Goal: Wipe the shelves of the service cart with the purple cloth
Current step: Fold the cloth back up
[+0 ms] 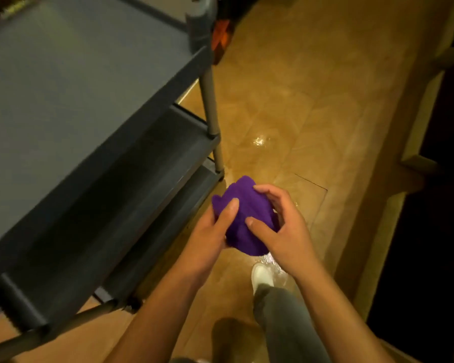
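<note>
Looking down at the cloth (243,213): it's a deep purple, fuzzy like terry, bunched into a loose ball with a couple of floppy corners poking up at the top. It's held in the air between both hands, off the cart (71,82) entirely, just right of the lower shelves' front corner and above the floor (294,106).

The cart sits to the left, dark grey, with three shelves stepping down. Top shelf (63,74) is a wide flat tray with a raised lip along its right edge. The middle shelf (142,169) and the bottom shelf (165,218) peek out under it, only narrow strips showing. Grey posts (210,106) run down the far right corner. Something orange (220,40) hangs by the top corner, too blurry to tell what. To the right of the cart there's a good strip of glossy tan tile, bounded on the far right by a pale ledge (393,142).

Left hand (210,231) cups the cloth from the left side, fingers curled, one finger pressed flat on the front. Right hand (281,224) wraps it from the right, fingers spread and bent, tips digging into the fabric. Both forearms reach forward, angling inward. A white shoe (262,275) and a grey trouser leg (286,318) show below.
</note>
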